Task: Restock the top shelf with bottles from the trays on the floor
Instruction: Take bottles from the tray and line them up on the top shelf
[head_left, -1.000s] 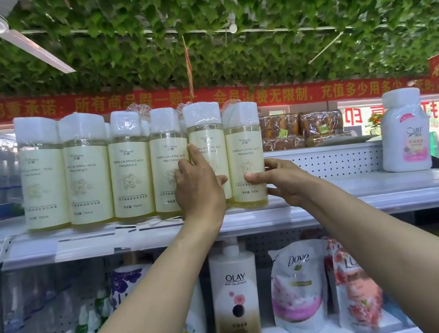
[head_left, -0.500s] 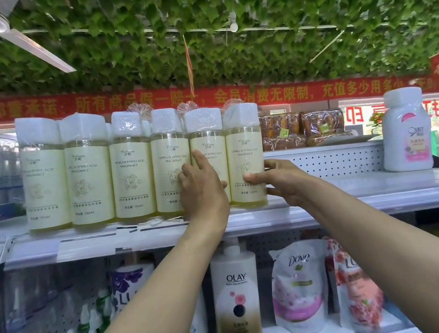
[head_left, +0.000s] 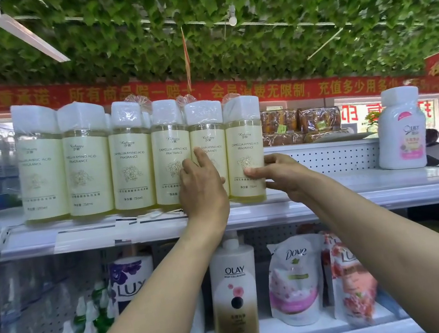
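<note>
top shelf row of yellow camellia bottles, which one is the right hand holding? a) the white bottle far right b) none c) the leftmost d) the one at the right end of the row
d: the right hand grips the bottle at the right end of the row, thumb across its label and fingers behind it, on the top shelf.

Bare top shelf [head_left: 328,189] right of yellow bottles [head_left: 133,164], white bottle [head_left: 400,129] beyond
</note>
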{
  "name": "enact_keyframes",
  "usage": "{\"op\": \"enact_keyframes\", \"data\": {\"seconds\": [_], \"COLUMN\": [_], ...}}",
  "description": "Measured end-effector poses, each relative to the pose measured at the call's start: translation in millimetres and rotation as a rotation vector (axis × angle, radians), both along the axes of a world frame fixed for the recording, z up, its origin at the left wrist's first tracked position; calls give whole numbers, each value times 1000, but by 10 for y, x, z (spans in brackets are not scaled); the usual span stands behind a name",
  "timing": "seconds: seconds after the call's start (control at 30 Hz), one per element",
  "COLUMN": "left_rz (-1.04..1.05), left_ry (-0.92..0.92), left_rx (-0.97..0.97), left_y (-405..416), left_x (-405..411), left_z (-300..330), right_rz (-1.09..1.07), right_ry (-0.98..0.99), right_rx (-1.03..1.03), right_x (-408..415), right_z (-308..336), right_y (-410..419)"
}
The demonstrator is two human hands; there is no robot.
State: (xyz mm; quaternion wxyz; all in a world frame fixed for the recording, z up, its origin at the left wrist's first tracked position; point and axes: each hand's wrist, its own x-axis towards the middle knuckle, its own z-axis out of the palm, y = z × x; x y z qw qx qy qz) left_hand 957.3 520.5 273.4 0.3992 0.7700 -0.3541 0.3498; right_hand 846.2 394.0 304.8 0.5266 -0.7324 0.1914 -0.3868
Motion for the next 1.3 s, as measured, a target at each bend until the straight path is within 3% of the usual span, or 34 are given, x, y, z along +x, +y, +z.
{"op": "enact_keyframes", "data": {"seconds": [0.23, 0.43, 0.57, 0.8, 1.03, 1.3], "left_rz": [-61, 1, 5, 56, 116, 155], "left_ry": [-58, -285, -338, -142, -171, -217], "left_rx": [-42, -253, -68, 280, 350, 275], "left_y": [125, 352, 353, 68, -16, 49], "left_x": [-2, 201, 244, 348, 338, 264], "left_z": [-35, 695, 1129, 1378, 1451, 1510], "right_rz": [-1, 11, -9, -8, -21, -16], "right_ry": [5, 0, -101, -149, -159, -135], "right_rx": [22, 63, 83, 131, 129, 123], "right_x": [-5, -28, 11, 43, 32, -5], "right_z": [11, 52, 66, 62, 58, 85], "right_y": [49, 114, 172, 187, 211, 245]}}
